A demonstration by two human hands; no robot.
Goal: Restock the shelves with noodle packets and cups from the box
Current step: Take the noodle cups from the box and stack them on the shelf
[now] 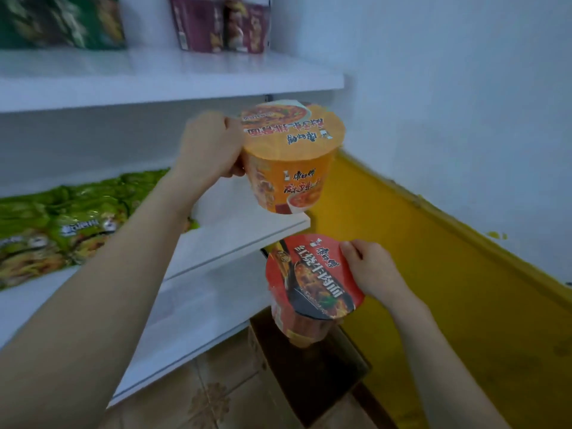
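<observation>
Orange noodle cup [294,156], centre of frame, upright with its lid tipped toward the camera, at the right end of the middle shelf [241,233]; contact between base and board cannot be told. Left hand [210,147] wraps its curled fingers round the cup's left side. Red noodle cup [312,280], lower centre, tilted lid-forward, over the open cardboard box [309,382] on the tiled floor [210,397]. Right hand [371,267] pinches this cup at the right rim of its lid. Green noodle packets [62,224], left of frame, lying flat on the middle shelf. Top shelf [154,82]: dark green packets [58,20] upper left, maroon cups [219,23] upper centre
</observation>
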